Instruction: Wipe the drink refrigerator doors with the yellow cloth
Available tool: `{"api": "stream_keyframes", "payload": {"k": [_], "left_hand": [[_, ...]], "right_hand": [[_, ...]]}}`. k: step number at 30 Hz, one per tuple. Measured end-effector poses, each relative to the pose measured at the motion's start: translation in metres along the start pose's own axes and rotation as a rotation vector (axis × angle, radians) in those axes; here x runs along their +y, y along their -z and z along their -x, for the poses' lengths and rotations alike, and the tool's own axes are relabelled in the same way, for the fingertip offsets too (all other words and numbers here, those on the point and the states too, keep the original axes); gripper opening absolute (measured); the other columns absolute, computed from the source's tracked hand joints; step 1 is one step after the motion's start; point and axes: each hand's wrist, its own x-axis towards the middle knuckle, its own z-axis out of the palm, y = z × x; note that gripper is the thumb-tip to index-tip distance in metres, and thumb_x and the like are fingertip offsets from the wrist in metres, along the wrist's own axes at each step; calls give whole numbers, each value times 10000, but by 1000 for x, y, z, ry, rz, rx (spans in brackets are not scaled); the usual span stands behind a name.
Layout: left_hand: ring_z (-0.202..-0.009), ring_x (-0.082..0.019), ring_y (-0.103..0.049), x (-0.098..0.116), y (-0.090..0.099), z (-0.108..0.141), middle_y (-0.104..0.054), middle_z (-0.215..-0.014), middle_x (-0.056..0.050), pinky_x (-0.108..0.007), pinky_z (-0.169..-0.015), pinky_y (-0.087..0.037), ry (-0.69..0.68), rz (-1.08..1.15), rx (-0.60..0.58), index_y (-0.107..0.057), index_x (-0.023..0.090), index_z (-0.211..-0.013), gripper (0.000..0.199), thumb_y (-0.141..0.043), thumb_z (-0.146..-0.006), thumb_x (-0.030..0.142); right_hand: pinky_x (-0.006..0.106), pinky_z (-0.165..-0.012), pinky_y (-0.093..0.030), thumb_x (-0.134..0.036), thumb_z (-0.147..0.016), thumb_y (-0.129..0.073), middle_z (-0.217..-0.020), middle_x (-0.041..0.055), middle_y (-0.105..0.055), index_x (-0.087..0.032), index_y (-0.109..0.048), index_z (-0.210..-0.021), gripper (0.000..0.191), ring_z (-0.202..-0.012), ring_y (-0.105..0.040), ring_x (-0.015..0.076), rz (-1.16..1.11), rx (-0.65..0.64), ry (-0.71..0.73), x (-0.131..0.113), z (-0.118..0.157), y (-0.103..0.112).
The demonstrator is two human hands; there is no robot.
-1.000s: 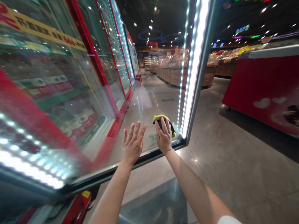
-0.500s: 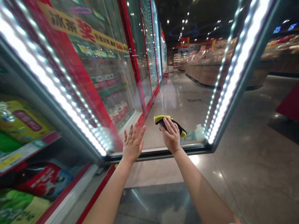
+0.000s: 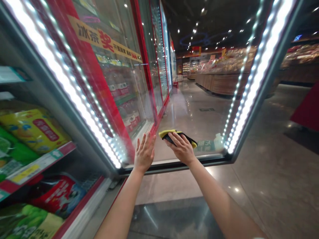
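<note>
A glass door (image 3: 171, 152) of a drinks cooler stands swung out in front of me, with bright light strips along both sides of its dark frame. My left hand (image 3: 145, 152) lies against the lower part of the glass, fingers stretched out, holding nothing. To its right, my right hand (image 3: 181, 147) presses a yellow and black cloth (image 3: 164, 133) to the pane. The fingers lie over the cloth, covering its middle. A pale sticker (image 3: 208, 144) with a bottle shape sits low on the glass, right of the cloth.
Cooler shelves at my left hold yellow packs (image 3: 37, 127) and red-labelled bottles (image 3: 61, 194) behind a price rail (image 3: 40, 166). Beyond the glass are red-framed coolers (image 3: 147, 71), a shiny floor (image 3: 261, 172) and a wood-sided display stand (image 3: 219, 83). A dark red block (image 3: 306, 113) stands at right.
My right hand and the cloth have shifted slightly left and down on the glass, the wrist turning. The left hand stays spread on the pane. The view has moved a little.
</note>
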Motion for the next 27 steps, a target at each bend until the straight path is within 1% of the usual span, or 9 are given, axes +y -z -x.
{"api": "stream_keyframes", "payload": {"k": [3,5,7,11,15,18,22,24,27], "left_hand": [[-1575,-246,-93,-7,-1,9,-168,-1689,-59,-509,-1306,-94,6,-9,16,-83,317,-1626,889,-590,-918,135],[-1576,-244,-82,-11,-1,14,-183,-1686,-77,-506,-1306,-83,21,-14,32,-79,294,-1630,877,-602,-935,185],[-1578,-240,-70,-13,-1,19,-208,-1683,-93,-505,-1306,-66,45,-15,47,-79,273,-1635,877,-623,-948,258],[-1584,-256,-66,-22,0,25,-257,-1673,-121,-526,-1300,-16,87,-24,12,-158,245,-1635,878,-662,-933,398],[-1585,-294,-100,-30,-3,28,-288,-1665,-122,-577,-1282,40,119,-27,-68,-256,274,-1617,859,-699,-898,431],[-1584,-301,-128,-31,-7,28,-304,-1661,-107,-583,-1278,61,142,-8,-80,-245,303,-1617,903,-736,-867,413],[-1582,-300,-160,-27,-11,25,-312,-1658,-97,-582,-1277,73,166,17,-90,-234,325,-1618,935,-760,-848,388],[-1581,-304,-166,-25,-10,24,-312,-1658,-102,-593,-1271,80,164,24,-94,-237,322,-1619,934,-761,-849,384],[-1580,-294,-173,-27,-7,25,-311,-1659,-109,-584,-1279,55,153,29,-85,-238,301,-1623,902,-736,-874,377]], "right_hand": [[444,-1234,-337,-121,-989,-520,-1604,22,-473,-410,-517,-1489,577,-1509,-395,215,104,167,-151,17,17,0],[511,-1227,-341,-139,-1001,-490,-1684,66,-321,-349,-466,-1537,576,-1565,-275,270,108,263,-324,14,2,-1],[564,-1225,-326,-163,-1008,-469,-1725,84,-188,-310,-402,-1579,594,-1593,-164,307,68,273,-416,-4,-25,-5],[555,-1247,-286,-174,-991,-513,-1697,56,-289,-363,-405,-1572,621,-1584,-208,296,33,106,-290,-46,-48,-19],[473,-1245,-316,-160,-969,-562,-1605,24,-471,-429,-470,-1521,621,-1508,-397,251,80,42,-82,-36,-12,-20],[508,-1226,-346,-155,-961,-554,-1658,46,-379,-401,-407,-1562,666,-1525,-367,276,124,105,-161,-14,4,-13],[590,-1220,-327,-175,-985,-492,-1736,102,-88,-280,-184,-1652,742,-1600,-117,320,95,148,-366,-25,-23,-15],[589,-1228,-313,-178,-990,-492,-1735,102,-90,-275,-193,-1650,731,-1603,-90,314,70,100,-353,-44,-35,-23],[561,-1236,-313,-141,-975,-510,-1704,73,-263,-340,-351,-1598,673,-1582,-218,289,60,0,-245,-64,-27,-38]]}}
